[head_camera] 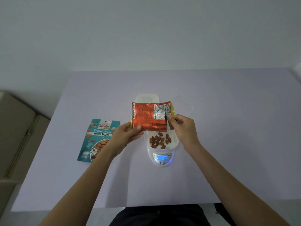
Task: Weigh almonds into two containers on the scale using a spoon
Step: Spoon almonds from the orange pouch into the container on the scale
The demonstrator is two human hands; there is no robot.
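Holding the orange packet (147, 116) crosswise over the scale (161, 158): my left hand (128, 134) grips its near left corner, and my right hand (182, 128) pinches its open-looking right end. Almonds (159, 141) lie straight below in the container (176, 139).

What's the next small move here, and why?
Probably draw more almonds from the right edge of the orange packet into the container on the scale. The left hand grips its lower corner, the right hand pinches that edge, and the display reads 18. Spoon: cannot tell.
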